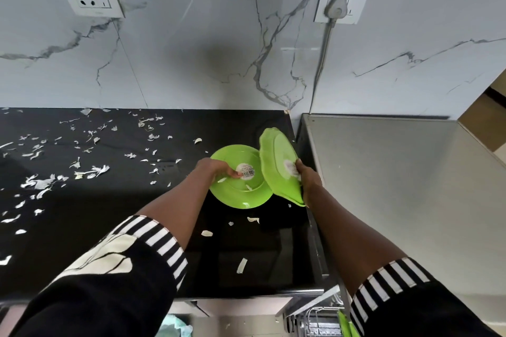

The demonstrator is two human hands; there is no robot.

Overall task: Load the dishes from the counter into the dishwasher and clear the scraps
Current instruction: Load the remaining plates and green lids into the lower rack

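Clearly, two glossy lime-green round plastic plates are held over the right end of a polished black stone counter (pixel 109 227), both turned underside towards the camera. The flat-lying green plate (pixel 238 189) is tilted only slightly, its foot ring facing up and near; it is gripped at its left rim by the left hand (pixel 216 168), the thumb pressed beside a round white barcode sticker (pixel 247 171) whose print is too small to be read. The upright green plate (pixel 279 167) is stood almost on edge, its long axis running from far-left to near-right, and is grasped at its near rim by the right hand (pixel 308 178); a worn white label is seen on its base. The two rims overlap or touch near the middle. Pale, papery vegetable scraps (pixel 90 171) are scattered across the counter, thickest at the left. A brushed steel surface (pixel 397 186) lies to the right, and a wire dishwasher rack (pixel 320 320) holding something green is glimpsed at the near edge. Black-and-white striped cuffs are worn on both sleeves.
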